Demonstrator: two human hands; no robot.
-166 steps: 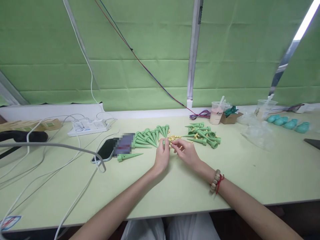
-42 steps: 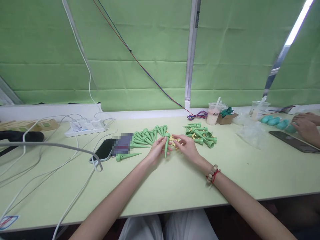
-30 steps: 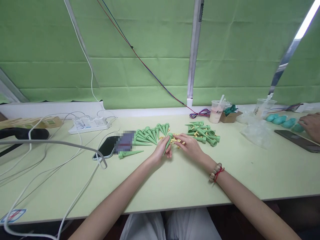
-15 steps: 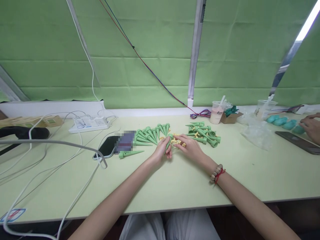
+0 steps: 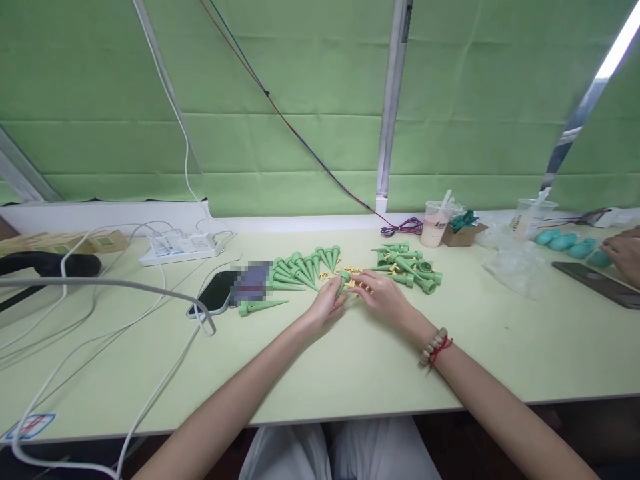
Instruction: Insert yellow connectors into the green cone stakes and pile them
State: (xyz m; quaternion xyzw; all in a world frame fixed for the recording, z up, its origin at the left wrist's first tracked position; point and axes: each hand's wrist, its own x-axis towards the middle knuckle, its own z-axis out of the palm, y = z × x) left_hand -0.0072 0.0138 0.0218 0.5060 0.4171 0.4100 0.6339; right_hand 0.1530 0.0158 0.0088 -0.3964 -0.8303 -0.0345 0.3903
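My left hand is closed round a green plastic spike, its wide head showing above the fingers. Close against that head, my right hand has its thumb and fingers pinched on what looks like a small yellow plastic piece, partly hidden by the fingertips. More small yellow pieces lie behind both hands. A fan of green spikes spreads to the left, with a single spike lying nearer me. On the right is a loose pile of green spikes.
Two phones, one dark and one blurred, lie left of the spikes. White cables and a power strip take up the left side. Cups, a plastic bag and another person's hand are at right.
The green spike in my left hand has shifted slightly right and its head now faces my right hand. My right fingers have closed in beside the head.
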